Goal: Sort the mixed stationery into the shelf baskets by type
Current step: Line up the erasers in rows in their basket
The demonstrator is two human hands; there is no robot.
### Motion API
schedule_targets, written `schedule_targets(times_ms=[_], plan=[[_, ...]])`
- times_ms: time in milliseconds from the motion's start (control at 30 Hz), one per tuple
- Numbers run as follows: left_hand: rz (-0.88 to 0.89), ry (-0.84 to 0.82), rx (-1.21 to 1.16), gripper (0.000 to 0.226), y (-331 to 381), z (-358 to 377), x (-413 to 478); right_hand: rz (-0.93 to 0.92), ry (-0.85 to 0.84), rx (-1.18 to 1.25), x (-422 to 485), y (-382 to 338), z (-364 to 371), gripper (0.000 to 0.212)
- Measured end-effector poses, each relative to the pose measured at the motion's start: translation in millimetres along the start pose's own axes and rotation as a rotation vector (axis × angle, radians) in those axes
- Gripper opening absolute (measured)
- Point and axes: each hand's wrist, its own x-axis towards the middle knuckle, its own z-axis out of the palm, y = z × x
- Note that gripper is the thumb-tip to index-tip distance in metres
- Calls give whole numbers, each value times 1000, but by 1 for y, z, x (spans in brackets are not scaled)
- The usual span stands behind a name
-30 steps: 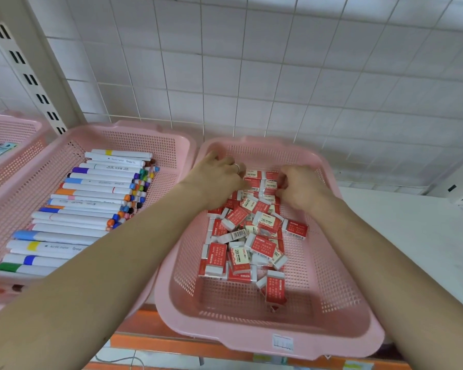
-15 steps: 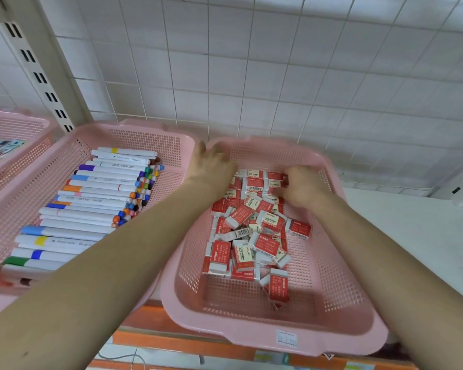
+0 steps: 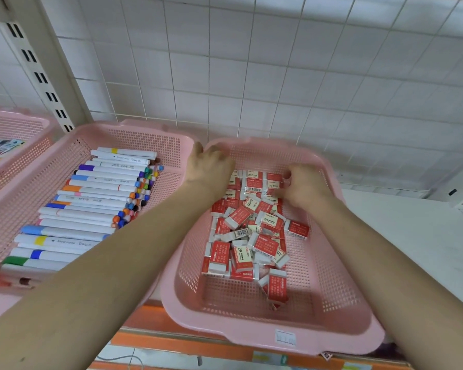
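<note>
My left hand (image 3: pixel 209 166) has left the red-and-white boxed erasers (image 3: pixel 251 236). Its fingers now curl over the far left corner of their pink perforated plastic basket (image 3: pixel 238 332). My right hand (image 3: pixel 302 186) digs in, grip unclear; probably just tidying.

Red erasers (image 3: pixel 254 236) heaped in pink basket (image 3: pixel 332 324)

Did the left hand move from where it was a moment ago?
Yes. The left hand slid off the erasers toward the far left corner of the eraser basket.
</note>
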Motion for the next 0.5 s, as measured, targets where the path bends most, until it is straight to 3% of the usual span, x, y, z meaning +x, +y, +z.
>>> schedule_targets(times_ms=[167,300,467,500], plan=[[5,5,21,33,2,-3,1,-96,-25,-23,-1,-2,2,27],[39,14,55,40,2,-5,0,-67,-30,-37,0,-1,1,27],[16,-35,4,4,0,-1,2,11,-13,-55,0,0,-2,26],[22,-58,-6,6,-1,-1,3,8,-13,-52,0,1,-1,28]])
